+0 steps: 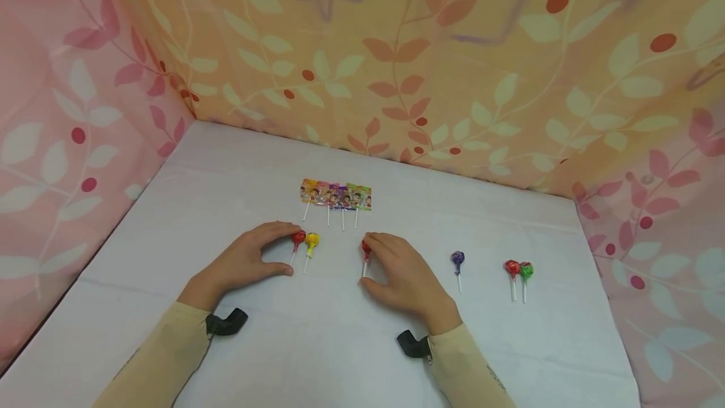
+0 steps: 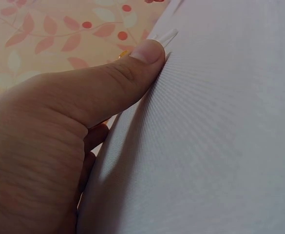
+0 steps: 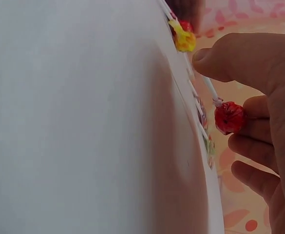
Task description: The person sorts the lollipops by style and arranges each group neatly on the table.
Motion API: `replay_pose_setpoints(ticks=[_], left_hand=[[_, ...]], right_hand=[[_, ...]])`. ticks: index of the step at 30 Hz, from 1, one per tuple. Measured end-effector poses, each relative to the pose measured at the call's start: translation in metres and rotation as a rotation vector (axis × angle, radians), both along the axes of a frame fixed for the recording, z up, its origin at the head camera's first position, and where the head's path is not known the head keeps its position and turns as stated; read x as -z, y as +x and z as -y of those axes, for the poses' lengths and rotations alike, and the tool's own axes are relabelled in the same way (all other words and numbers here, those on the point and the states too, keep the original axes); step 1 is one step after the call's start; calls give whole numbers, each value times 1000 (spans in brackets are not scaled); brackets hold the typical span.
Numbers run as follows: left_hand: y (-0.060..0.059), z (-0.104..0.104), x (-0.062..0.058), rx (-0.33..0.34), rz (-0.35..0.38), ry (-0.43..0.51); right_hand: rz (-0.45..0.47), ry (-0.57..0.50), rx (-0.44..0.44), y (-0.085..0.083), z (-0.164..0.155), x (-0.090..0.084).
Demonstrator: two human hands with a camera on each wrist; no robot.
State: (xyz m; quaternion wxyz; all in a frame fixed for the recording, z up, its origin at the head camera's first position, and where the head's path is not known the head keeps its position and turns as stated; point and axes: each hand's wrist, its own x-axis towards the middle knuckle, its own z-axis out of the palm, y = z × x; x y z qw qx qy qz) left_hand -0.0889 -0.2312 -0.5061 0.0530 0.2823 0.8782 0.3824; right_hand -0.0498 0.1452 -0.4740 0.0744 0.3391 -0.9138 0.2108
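Observation:
My left hand (image 1: 240,264) pinches a red lollipop (image 1: 297,238), fingertips by the wrapped head and thumb by the stick. Just right of it lies a yellow lollipop (image 1: 312,242). In the left wrist view the thumb covers most of a white stick (image 2: 171,36); the lollipop's head is hidden. A second red lollipop (image 1: 365,249) is held in my right hand (image 1: 404,276). In the right wrist view its round red head (image 3: 229,118) rests against the fingers, with the thumb at the stick. Both hands are low over the white table.
Behind the hands, several flat-wrapped lollipops (image 1: 335,196) lie in an overlapping row. To the right are a purple lollipop (image 1: 457,259), then a red one (image 1: 512,267) and a green one (image 1: 527,269) side by side. Patterned cloth walls (image 1: 362,80) border the white table (image 1: 317,357).

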Motion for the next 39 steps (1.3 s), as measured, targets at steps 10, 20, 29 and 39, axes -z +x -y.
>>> replay_pose_setpoints(ticks=[10, 20, 29, 39], left_hand=[[0, -1, -2, -9, 21, -11], [1, -1, -3, -12, 31, -6], [0, 0, 0, -5, 25, 6], [1, 0, -1, -11, 25, 8]], right_hand=[[-2, -5, -45, -4, 18, 0], [-7, 18, -71, -7, 37, -2], [4, 16, -72, -7, 49, -3], [34, 47, -55, -10, 65, -1]])
